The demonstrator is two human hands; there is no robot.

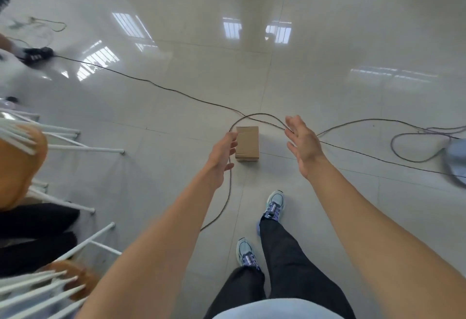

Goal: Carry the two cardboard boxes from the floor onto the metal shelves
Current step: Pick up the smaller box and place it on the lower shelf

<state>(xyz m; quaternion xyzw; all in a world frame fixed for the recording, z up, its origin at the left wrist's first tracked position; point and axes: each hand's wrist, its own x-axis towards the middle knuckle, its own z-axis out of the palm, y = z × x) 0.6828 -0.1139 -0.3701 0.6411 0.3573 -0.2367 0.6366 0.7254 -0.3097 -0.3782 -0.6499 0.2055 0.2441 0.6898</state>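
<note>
A small brown cardboard box lies on the glossy tiled floor straight ahead, inside a loop of dark cable. My left hand reaches out with its fingers apart, overlapping the box's left edge in the view; whether it touches the box I cannot tell. My right hand is stretched out to the right of the box, open and clear of it. Only one box is in view, and no metal shelves show.
Dark cables cross the floor and loop around the box. Chairs with white legs crowd the left side, where a seated person's dark trousers show. Another person's shoe is at far left. A grey fan base lies at right.
</note>
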